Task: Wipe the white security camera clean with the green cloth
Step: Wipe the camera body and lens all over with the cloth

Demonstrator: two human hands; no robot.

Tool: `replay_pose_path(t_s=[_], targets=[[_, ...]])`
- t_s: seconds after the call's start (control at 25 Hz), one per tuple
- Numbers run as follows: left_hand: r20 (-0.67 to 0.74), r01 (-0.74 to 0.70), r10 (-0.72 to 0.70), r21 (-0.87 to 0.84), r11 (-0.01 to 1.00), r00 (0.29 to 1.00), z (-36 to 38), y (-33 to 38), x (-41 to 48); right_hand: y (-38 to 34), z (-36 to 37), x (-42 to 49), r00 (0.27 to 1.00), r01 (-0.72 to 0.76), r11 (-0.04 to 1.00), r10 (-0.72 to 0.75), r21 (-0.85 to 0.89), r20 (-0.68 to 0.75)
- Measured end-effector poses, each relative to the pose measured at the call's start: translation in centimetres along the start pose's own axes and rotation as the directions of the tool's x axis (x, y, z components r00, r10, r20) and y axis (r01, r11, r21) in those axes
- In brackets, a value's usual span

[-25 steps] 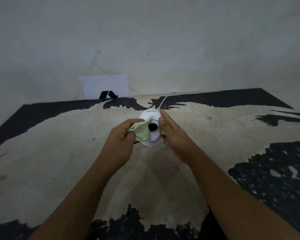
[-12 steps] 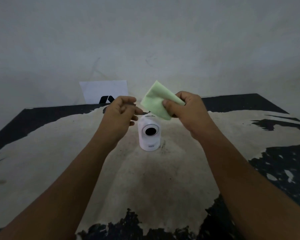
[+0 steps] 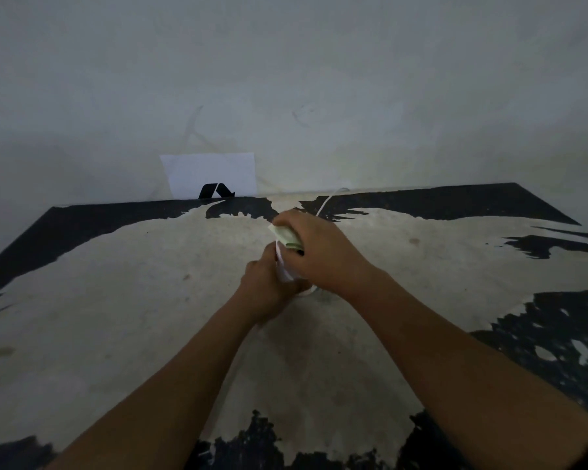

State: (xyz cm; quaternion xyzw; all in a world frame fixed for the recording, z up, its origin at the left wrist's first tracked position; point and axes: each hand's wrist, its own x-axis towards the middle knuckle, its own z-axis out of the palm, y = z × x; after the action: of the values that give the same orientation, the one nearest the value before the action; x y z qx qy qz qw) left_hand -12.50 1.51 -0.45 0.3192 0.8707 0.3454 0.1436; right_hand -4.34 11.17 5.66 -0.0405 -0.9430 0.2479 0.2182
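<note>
The white security camera (image 3: 283, 268) stands on the worn table (image 3: 150, 300), almost fully hidden by both hands; only a strip of its left side and base shows. My right hand (image 3: 319, 252) is closed on the folded green cloth (image 3: 286, 236) and presses it on top of the camera. Lower down, my left hand (image 3: 263, 286) wraps around the camera's body from the left. The camera's white cable (image 3: 326, 200) runs back to the wall.
A white paper sheet with a black mark (image 3: 211, 176) leans against the wall at the table's back edge. The table top is pale with black peeling patches, its back edge meeting the grey wall.
My right hand brought the green cloth down from the air onto the camera's top. My left hand dropped from above and closed around the camera's body.
</note>
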Motion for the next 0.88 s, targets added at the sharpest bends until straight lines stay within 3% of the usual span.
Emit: replay_pose_path(t_s=[0.08,0.16,0.2,0.28,0.36,0.44,0.48,0.56,0.68,0.8,0.88], targets=[[0.002,-0.083,0.083,0.119,0.989,0.997,0.4,-0.4,0.2,0.2,1.1,0.7,0.988,0.139,0.954,-0.117,-0.264,0.097],[0.012,-0.110,0.111,0.269,0.957,0.994,0.7,-0.4,0.2,0.6,1.5,1.8,0.979,0.161,0.900,-0.093,-0.405,0.183],[-0.008,-0.096,0.102,0.289,0.953,0.995,0.7,-0.3,0.2,0.7,1.5,2.2,0.984,0.104,0.925,-0.042,-0.366,0.174],[-0.037,-0.020,0.025,0.146,0.989,0.999,0.7,0.0,0.0,0.9,1.4,2.4,0.992,-0.086,0.984,0.099,-0.155,0.074],[-0.014,0.017,-0.017,0.014,1.000,1.000,0.5,-0.3,-0.1,1.3,2.0,1.2,0.965,-0.262,0.964,0.263,0.040,-0.022],[-0.011,0.002,-0.002,-0.026,1.000,1.000,0.5,-0.9,0.0,0.9,3.0,-1.0,0.943,-0.310,0.942,0.322,0.127,-0.086],[-0.019,-0.004,0.004,-0.012,1.000,1.000,0.5,-0.9,0.1,0.7,3.5,-1.9,0.949,-0.277,0.956,0.289,0.100,-0.126],[-0.032,0.010,-0.008,0.059,0.998,0.999,0.6,-0.7,0.2,0.5,4.2,-3.0,0.976,-0.160,0.978,0.137,-0.132,-0.170],[-0.045,0.020,-0.015,0.106,0.994,0.999,1.0,-1.2,0.2,0.2,3.3,-1.9,0.998,0.031,0.909,-0.049,-0.415,-0.034],[-0.037,0.026,-0.024,0.074,0.997,0.999,1.2,-1.6,0.1,0.0,2.5,0.5,0.994,0.103,0.891,-0.074,-0.443,0.081],[-0.051,0.011,-0.005,0.119,0.993,0.999,1.0,-1.0,0.1,0.3,2.2,1.9,0.997,-0.025,0.946,0.048,-0.323,0.066]])
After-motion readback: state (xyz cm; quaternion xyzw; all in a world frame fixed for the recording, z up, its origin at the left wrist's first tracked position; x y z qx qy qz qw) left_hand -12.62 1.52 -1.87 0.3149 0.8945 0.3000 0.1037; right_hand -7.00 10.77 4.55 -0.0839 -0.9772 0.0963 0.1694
